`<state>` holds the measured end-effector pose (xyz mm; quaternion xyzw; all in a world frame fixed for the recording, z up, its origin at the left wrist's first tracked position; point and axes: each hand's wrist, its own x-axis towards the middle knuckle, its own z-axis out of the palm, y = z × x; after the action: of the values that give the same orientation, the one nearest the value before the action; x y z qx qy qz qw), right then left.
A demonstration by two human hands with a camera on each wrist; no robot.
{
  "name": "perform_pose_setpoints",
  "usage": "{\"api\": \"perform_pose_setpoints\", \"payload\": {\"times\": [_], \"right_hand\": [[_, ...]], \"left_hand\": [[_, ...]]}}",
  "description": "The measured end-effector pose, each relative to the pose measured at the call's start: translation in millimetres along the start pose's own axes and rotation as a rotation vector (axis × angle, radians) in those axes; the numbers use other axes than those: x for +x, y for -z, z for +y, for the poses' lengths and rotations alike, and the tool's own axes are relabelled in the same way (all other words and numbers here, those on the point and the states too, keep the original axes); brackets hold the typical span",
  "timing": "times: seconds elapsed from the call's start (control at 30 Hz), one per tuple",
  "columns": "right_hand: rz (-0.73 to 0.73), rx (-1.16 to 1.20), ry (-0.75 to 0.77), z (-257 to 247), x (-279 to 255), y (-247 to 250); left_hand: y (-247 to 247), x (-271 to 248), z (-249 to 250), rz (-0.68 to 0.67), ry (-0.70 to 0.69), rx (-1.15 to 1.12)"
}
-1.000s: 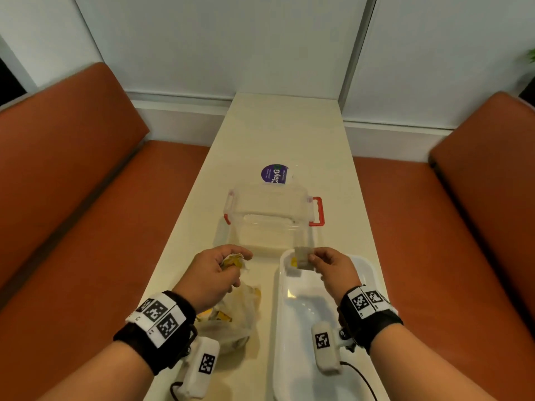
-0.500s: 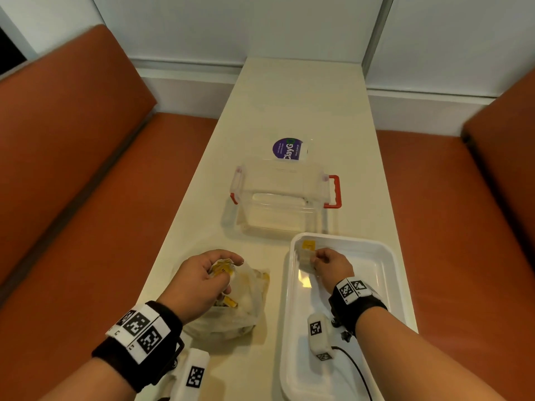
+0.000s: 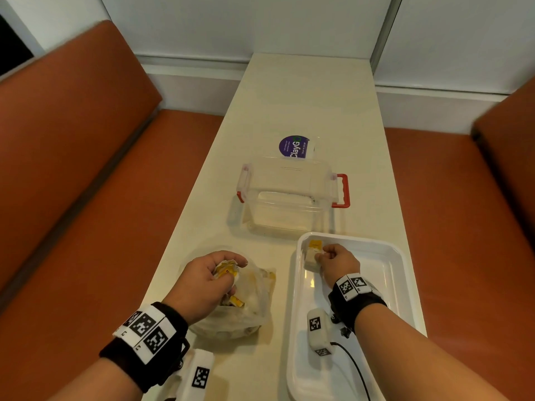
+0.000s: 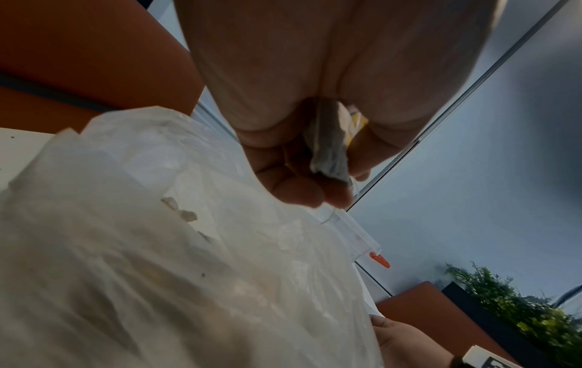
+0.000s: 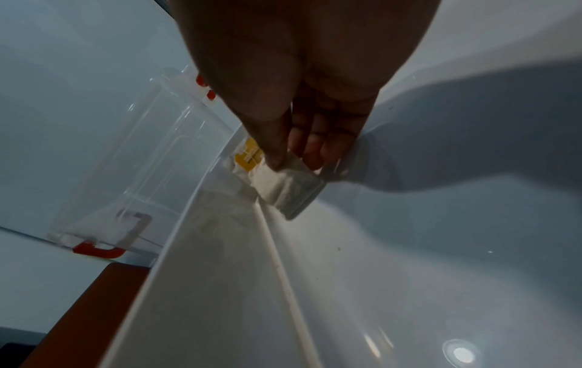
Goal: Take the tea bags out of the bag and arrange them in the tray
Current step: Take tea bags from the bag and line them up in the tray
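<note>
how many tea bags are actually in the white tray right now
1. A single tea bag lies in the far left corner of the white tray, pinched by the right hand. Nothing else shows on the tray's bare floor, though the hand could hide something.

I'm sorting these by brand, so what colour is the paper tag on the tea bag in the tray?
Yellow. The tag on the tea bag shows best in the right wrist view.

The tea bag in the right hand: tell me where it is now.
In the head view, the tea bag sits in the white tray's far-left corner, pinched by the right hand, just in front of the clear box.
</note>
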<state>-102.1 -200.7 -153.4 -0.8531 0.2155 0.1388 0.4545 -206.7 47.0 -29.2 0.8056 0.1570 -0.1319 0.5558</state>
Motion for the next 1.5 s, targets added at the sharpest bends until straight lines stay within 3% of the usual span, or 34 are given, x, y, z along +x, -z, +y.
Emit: {"api": "perform_pose_setpoints", "payload": {"times": [0.5, 0.77, 1.3, 1.5], "right_hand": [[0.065, 0.03, -0.045, 0.3, -7.8, 2.6], [-0.079, -0.185, 0.023, 4.3, -8.1, 5.3], [0.01, -0.099, -0.078, -5.7, -0.3, -7.0], [-0.022, -0.122, -0.06, -3.8, -0.2, -4.4]], "left_hand": [[-1.9, -2.0, -12.0, 0.001, -0.029, -0.027], [-5.3, -0.7, -16.8, -0.012, -0.045, -0.012], [-2.5, 2.8, -23.2, -0.009, -0.071, -0.035], [-4.6, 5.4, -26.3, -0.008, -0.01, -0.269]]}}
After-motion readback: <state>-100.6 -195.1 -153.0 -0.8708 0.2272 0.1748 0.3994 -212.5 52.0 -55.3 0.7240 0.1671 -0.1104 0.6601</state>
